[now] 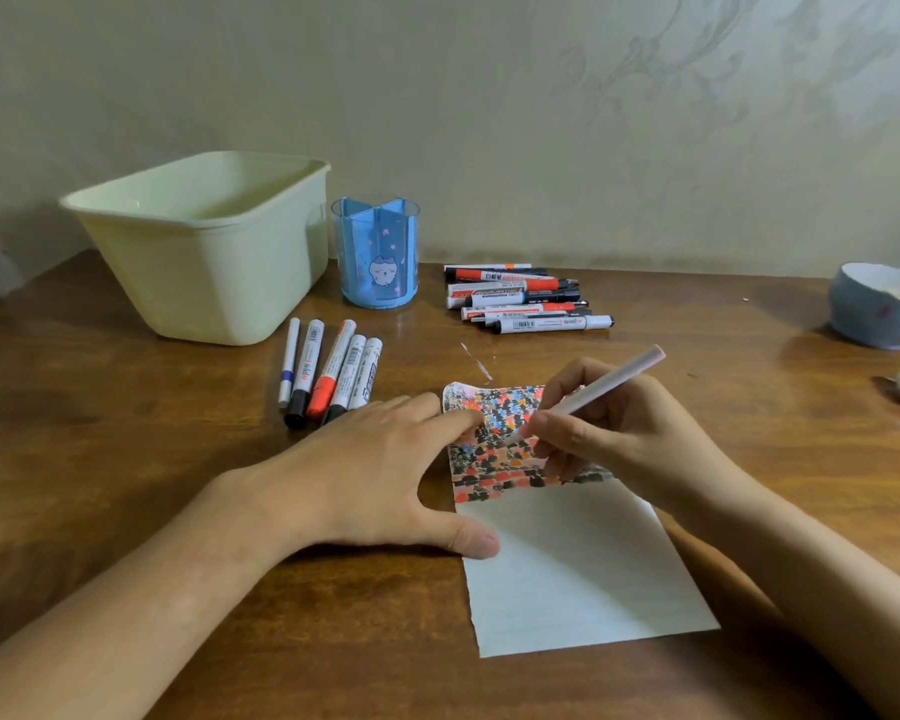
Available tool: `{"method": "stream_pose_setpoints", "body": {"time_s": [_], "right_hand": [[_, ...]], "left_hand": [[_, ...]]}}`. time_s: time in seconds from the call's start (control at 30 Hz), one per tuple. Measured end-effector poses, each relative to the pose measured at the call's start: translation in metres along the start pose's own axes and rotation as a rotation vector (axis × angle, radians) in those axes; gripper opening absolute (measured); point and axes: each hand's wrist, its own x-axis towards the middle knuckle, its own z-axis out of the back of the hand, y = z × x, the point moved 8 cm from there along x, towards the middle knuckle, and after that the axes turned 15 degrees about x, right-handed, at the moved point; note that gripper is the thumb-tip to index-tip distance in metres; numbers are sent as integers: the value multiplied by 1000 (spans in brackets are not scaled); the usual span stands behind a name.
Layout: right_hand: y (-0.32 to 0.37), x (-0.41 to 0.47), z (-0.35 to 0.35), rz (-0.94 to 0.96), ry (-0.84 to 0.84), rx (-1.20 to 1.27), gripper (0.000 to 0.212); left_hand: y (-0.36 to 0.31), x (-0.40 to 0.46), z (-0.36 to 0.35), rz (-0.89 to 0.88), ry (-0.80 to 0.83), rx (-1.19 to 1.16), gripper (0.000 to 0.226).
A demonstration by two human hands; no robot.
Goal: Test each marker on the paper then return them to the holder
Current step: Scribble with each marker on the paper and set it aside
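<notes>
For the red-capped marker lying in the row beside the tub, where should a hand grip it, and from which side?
Likely from above, pinching the white barrel of the red-capped marker at its far half. It lies flat, packed between neighbours, and the left hand sits close to its cap end.

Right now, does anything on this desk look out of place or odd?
Mostly tidy. The paper has a curled far-left corner and a ragged left edge. The blue holder looks empty while markers lie in two loose groups on the table.
</notes>
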Motion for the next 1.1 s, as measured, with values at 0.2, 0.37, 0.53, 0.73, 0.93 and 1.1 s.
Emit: {"method": "stream_pose_setpoints", "body": {"time_s": [0.2, 0.37, 0.53, 0.73, 0.93, 1.1], "right_hand": [[0, 2, 11, -39, -42, 135, 29], [-4, 3, 15, -79, -73, 230, 23], [-2, 3, 19, -51, -87, 216, 22], [-3, 4, 17, -37, -65, 246, 25], [-2, 3, 12, -36, -36, 311, 27], [-5, 3, 8, -18, -21, 293, 25]], "left_hand": [[6, -1, 12, 8, -146, -222, 60], [17, -5, 23, 52, -283, -207, 75], [18, -6, 30, 56, -407, -166, 95], [35, -10, 37, 160, -521, -310, 36], [29, -7, 35, 128, -495, -317, 18], [27, -4, 32, 112, -478, -381, 16]]}}
